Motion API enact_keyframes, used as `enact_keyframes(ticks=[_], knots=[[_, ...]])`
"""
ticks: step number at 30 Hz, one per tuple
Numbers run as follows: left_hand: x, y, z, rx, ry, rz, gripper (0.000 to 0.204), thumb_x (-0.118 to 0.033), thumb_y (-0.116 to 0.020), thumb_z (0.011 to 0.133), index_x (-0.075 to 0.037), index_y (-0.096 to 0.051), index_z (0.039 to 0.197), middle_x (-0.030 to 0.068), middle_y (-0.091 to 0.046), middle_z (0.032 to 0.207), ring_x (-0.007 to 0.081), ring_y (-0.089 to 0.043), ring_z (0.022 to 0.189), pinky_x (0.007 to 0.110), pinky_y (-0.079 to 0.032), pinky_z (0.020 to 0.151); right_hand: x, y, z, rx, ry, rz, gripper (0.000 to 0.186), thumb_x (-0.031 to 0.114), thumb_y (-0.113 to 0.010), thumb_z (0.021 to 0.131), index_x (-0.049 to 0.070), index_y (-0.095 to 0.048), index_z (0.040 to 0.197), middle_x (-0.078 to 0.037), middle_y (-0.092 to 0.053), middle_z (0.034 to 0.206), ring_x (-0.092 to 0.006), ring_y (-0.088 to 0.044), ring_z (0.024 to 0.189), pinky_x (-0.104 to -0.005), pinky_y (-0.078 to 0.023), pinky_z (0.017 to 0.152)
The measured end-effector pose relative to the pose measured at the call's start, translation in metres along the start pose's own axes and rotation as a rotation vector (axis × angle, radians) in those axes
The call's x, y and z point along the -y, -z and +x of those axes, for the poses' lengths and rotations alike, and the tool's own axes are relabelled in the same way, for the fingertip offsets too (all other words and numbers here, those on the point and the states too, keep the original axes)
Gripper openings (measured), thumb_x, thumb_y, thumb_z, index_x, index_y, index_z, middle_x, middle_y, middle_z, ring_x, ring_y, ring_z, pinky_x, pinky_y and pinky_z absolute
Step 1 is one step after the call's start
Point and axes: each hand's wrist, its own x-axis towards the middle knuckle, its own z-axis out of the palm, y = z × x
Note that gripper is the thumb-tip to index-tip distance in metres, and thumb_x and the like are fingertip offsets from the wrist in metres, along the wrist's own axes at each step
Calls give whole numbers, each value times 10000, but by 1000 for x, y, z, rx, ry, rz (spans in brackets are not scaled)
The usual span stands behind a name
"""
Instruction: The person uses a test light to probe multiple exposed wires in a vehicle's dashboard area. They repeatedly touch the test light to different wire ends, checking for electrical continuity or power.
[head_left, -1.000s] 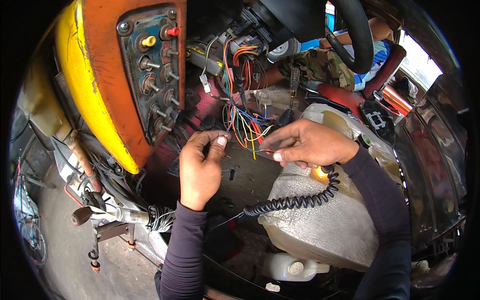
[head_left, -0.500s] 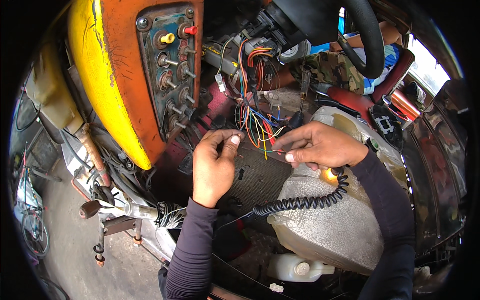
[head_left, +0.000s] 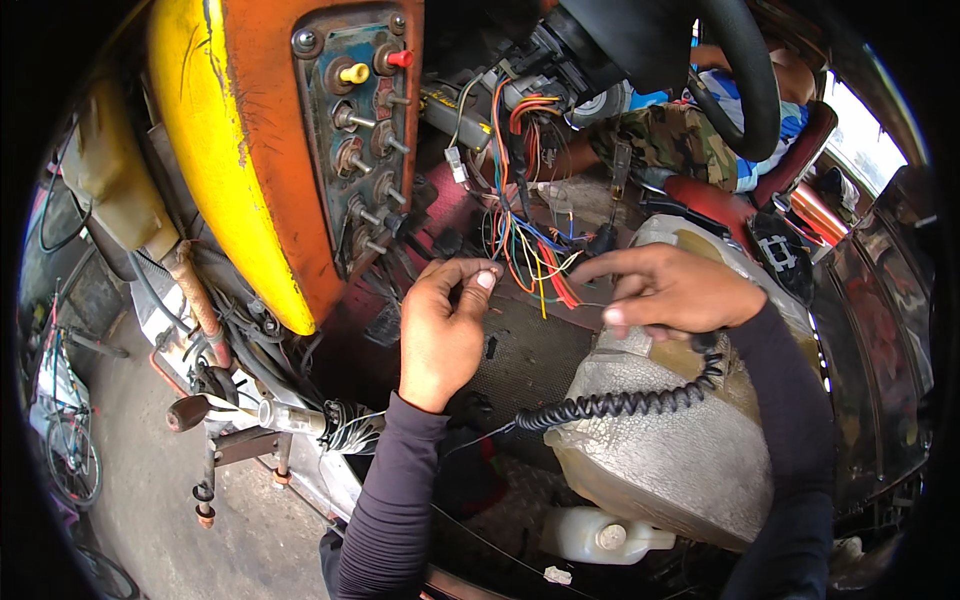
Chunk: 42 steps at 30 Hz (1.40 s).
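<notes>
Nearest: two dark-sleeved forearms enter from the lower edge. Between them, low down, a white plastic jug (head_left: 585, 540) with a pale cap lies beside a bulky silvery cover (head_left: 665, 445), its surface crinkled. A black coiled cord (head_left: 620, 403) crosses in front of the cover and rises toward the right wrist.

Left hand (head_left: 445, 330): thumb and index finger pinched together at the lower left side of the wires (head_left: 522, 225); grip closed, apparently on one thin dark strand. Right hand (head_left: 685, 288): index finger extended toward the bundle, thumb parted from it, outline partly blurred. A fine strand reaches toward the thumb; cannot tell whether this grip has hold of it.

The wires, loose and many-coloured (orange, red, yellow, blue, green, white), hang between and just beyond the hands, ends splayed. A white connector (head_left: 456, 165) dangles at their upper left.

Left of the bundle: an orange and yellow console (head_left: 265, 150) carrying a switch panel (head_left: 365, 140) with metal toggles, one yellow-capped, one red-capped.

Farther: black steering wheel (head_left: 763, 95) at upper right; behind it, a seated person (head_left: 690, 140) in camouflage-patterned legwear. Far left, a bicycle (head_left: 75, 445) on grey floor (head_left: 225, 500).
</notes>
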Motion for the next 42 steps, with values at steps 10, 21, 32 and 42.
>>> enact_keyframes(ticks=[10, 21, 32, 42], knots=[[-1, 0, -1, 3, 21, 12, 183, -76, -633, 1049, 50, -744, 1121, 93, -683, 1043, 128, -661, 811, 280, -559, 739, -107, 41, -7, -580, -366, -1209, 400, 66, -651, 883, 44, -672, 1282, -171, -696, 1066, -379, -713, 985, -508, -567, 886], [3, 1, -2, 15, 11, 16, 194, -70, -627, 1054, 74, -728, 1136, 119, -680, 1067, 150, -701, 855, 294, -585, 765, -14, -52, 34, -602, 759, -1258, 591, 148, -752, 814, 135, -645, 1395, -76, -662, 1187, -245, -666, 953, -365, -550, 868], [3, 0, -2, -5, -3, 1, 230, -64, -609, 1059, 50, -705, 1234, 113, -707, 1066, 121, -669, 834, 273, -560, 753, -39, -47, 47, -653, 758, -1090, 341, 140, -724, 883, 67, -712, 1216, -56, -659, 1109, -237, -704, 974, -367, -599, 851], [-24, -26, -62, -160, 431, -356, 217, -218, -638, 1083, -6, -681, 1070, -12, -601, 873, 59, -512, 797, 256, -445, 705, -43, -50, 43, -611, 702, -888, 311, 125, -759, 898, 39, -706, 1193, -85, -647, 1062, -283, -710, 934, -392, -603, 810]])
